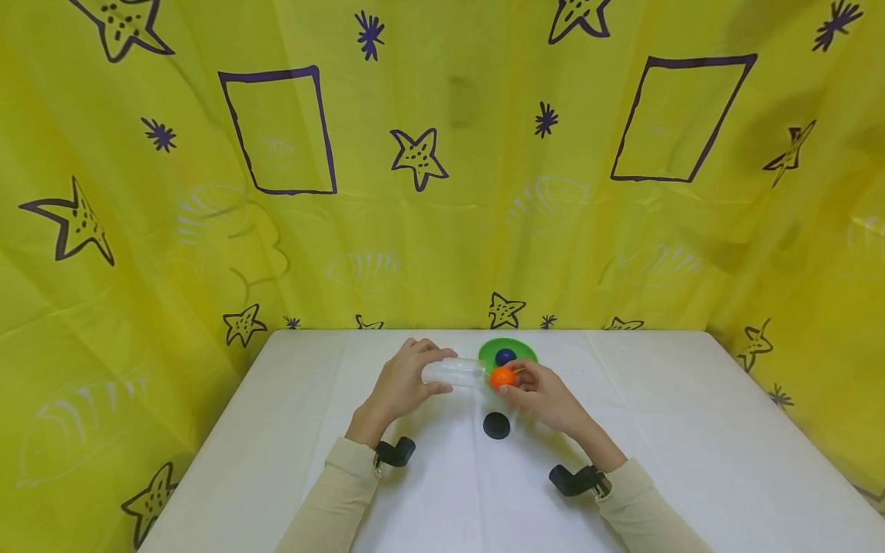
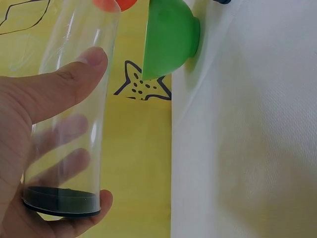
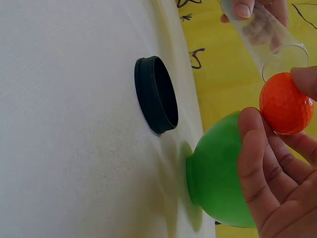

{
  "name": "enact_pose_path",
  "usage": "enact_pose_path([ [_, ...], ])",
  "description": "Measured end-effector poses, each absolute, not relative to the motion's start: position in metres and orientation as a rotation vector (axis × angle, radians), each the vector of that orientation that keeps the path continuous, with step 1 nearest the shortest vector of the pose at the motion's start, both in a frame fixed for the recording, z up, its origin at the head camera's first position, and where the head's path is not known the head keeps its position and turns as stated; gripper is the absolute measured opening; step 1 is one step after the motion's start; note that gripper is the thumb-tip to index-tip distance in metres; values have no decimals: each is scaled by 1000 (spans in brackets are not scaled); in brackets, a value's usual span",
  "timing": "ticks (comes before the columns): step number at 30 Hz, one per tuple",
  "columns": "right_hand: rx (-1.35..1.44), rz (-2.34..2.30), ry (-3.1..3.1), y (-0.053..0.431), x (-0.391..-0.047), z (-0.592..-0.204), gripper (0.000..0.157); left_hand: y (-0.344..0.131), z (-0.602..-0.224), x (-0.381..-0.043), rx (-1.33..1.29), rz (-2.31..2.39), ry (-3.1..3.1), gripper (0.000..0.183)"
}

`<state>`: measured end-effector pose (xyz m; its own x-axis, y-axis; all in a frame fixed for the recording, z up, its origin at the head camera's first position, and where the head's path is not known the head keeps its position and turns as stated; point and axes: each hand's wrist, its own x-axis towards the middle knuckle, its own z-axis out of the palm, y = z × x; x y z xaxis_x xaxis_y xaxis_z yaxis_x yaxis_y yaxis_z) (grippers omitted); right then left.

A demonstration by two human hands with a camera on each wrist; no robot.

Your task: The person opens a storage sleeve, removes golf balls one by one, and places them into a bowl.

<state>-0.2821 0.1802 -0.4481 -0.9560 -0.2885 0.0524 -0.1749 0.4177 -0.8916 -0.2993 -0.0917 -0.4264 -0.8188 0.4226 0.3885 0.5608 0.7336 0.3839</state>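
My left hand [image 1: 408,378] grips a clear plastic tube [image 1: 459,372] lying roughly level above the table. A black cap [image 2: 62,201] closes the tube's left end; its right end is uncovered. My right hand [image 1: 546,392] pinches an orange dimpled golf ball [image 3: 286,103] between thumb and fingers, right at the tube's mouth. Whether the ball touches the rim I cannot tell. Behind it stands a green bowl [image 2: 168,39] with a dark blue ball [image 1: 505,357] in it. A loose black cap [image 3: 156,94] lies on the table, nearer to me than the bowl.
A white cloth covers the table [image 1: 276,476]. Around its back and sides hangs a yellow curtain [image 1: 470,230] with dark star drawings. Black camera mounts [image 1: 574,480] are strapped on both wrists.
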Motion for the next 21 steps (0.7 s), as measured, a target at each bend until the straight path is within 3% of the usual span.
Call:
enact_pose_path([
  [21,-439,-1583,2583,193,-285,-442,43,-92,-429,-301,-758,-752,-2679,50],
])
